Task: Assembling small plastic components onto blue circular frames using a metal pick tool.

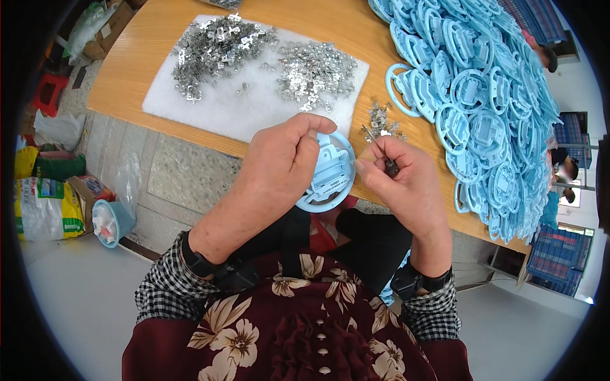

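Note:
My left hand is closed on the edge of a round light-blue plastic part, a ring with a raised molded middle, tilted up over the table's near edge. Just to its right, my right hand is curled with thumb and fingertips together at the ring's right rim. Dark small metal pieces show inside its bent fingers; their exact shape is too small to tell. Beyond that hand lies a little heap of metal clips on the wood.
On the wooden table, a white foam sheet bears two heaps, flat metal clips and small metal fittings. A tall pile of blue plastic parts covers the right side. A blue bin and bags stand on the floor at left.

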Available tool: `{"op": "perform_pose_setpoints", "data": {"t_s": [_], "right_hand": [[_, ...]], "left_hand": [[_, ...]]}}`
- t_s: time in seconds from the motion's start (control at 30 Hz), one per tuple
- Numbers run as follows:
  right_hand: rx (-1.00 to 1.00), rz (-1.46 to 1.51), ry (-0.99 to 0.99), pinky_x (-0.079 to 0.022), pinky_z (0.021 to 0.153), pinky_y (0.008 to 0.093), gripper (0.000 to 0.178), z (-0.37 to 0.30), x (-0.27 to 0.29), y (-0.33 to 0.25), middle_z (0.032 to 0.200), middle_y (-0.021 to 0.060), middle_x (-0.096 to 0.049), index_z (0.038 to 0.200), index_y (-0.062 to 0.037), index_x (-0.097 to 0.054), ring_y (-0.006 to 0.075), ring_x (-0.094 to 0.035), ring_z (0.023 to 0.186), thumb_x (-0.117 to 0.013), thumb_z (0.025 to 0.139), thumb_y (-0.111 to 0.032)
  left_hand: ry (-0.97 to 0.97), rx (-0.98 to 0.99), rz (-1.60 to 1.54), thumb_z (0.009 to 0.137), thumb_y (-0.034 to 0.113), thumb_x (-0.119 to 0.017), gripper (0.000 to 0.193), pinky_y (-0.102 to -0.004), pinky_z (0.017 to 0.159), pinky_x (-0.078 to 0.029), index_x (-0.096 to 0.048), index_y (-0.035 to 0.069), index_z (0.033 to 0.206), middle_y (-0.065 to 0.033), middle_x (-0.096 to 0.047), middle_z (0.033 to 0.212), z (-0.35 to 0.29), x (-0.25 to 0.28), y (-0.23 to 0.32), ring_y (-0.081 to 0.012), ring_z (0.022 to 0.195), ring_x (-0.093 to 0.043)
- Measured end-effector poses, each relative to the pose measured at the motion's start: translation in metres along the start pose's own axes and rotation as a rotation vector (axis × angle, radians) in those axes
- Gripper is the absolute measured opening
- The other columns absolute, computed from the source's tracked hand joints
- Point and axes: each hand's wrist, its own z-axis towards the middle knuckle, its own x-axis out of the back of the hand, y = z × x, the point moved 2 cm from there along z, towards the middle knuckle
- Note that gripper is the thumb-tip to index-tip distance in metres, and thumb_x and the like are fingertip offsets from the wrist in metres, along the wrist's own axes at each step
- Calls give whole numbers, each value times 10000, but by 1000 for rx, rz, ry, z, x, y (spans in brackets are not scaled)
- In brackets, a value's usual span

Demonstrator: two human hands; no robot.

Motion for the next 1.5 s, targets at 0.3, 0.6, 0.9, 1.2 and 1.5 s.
{"op": "perform_pose_setpoints", "data": {"t_s": [0.3,0.6,0.9,1.2,1.5], "right_hand": [[-37,-164,29,-397,529,301,192,5,-6,-4,604,43,-512,839,23,-638,103,-449,566,-714,827,-153],[203,-615,123,-495,593,430,132,-3,-19,-21,676,172,-611,868,-6,-653,365,-625,636,-704,854,-127],[370,-570,71,-523,653,438,210,-31,-24,-4,911,182,-632,1076,-4,-653,373,-642,759,-661,870,-37],[-9,-420,194,-520,609,451,194,-39,-11,1,801,165,-684,1151,-79,-668,402,-668,716,-612,973,-133],[137,-689,133,-534,660,400,157,-40,-14,-8,875,217,-694,1087,-50,-693,386,-689,784,-645,942,-84]], "left_hand": [[62,-152,-78,985,146,-520,290,-363,641,-532,-643,-42,1169,-222,-684,778,-1,-5,-9,-286,683,-687],[-177,111,-70,961,139,-620,386,-261,738,-546,-585,-74,1280,-95,-726,964,-4,-1,2,-77,839,-650],[-146,58,-17,952,120,-612,390,-273,708,-552,-582,-94,1277,-136,-727,934,-2,-2,-3,-91,818,-655],[-147,90,-14,949,145,-596,409,-282,723,-568,-586,-110,1269,-168,-735,929,-3,-2,1,-127,829,-693],[-132,76,19,936,152,-606,411,-286,703,-560,-600,-109,1254,-168,-738,914,-3,-2,1,-129,804,-691]]}}
